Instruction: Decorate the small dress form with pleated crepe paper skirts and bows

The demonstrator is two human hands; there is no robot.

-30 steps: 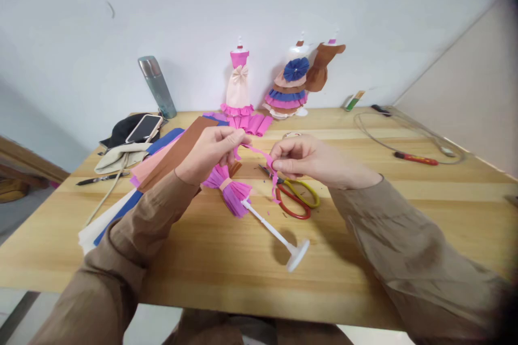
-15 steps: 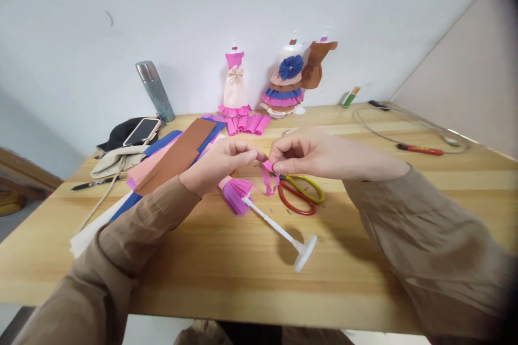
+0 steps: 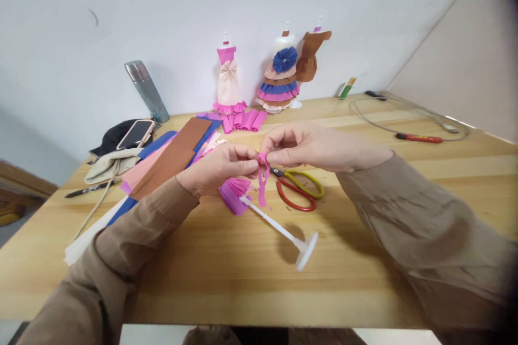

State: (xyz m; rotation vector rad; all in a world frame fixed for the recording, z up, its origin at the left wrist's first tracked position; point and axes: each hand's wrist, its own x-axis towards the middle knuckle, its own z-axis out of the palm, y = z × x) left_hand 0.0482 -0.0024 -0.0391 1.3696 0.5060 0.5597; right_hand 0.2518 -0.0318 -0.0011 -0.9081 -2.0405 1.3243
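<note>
Far left on the pale wooden table [image 3: 226, 275], a black-handled tool [image 3: 87, 190] lies near the edge, and just behind it a cream cloth bag [image 3: 109, 163] rests against a dark bundle with a smartphone [image 3: 135, 133] on top. A grey metal flask [image 3: 146, 91] stands at the far edge against the white wall.

Moving right, a fan of paper sheets, brown, blue, pink and white, [image 3: 170, 157] lies slanted across the table. The left hand [image 3: 214, 172] hovers over their right end, thumb and forefinger pinched together on the upper end of a thin pink crepe-paper strip [image 3: 262, 183]. Right below that hand lies a small doll stand on its side, wearing a purple and pink ruffled paper skirt [image 3: 234, 194]; its white plastic rod [image 3: 272, 221] runs toward the near right and ends in a round white base [image 3: 306, 250].

The strip is in the middle, held above the table between both hands, its loose tail hanging down toward the rod. The right hand [image 3: 311, 145] meets the left, fingertips clamped on the same top end of the strip.

Just beyond the right hand, scissors with red and yellow handles [image 3: 297, 191] lie flat. At the far edge stand a pink and cream paper dress on a mini mannequin [image 3: 227, 81], folded pink pleats [image 3: 243, 120] before it, a tiered dress with a blue flower [image 3: 281, 83] and a brown one [image 3: 308, 56].

Far right, a red-handled screwdriver [image 3: 418, 138] lies inside a grey cable loop [image 3: 388, 118].
</note>
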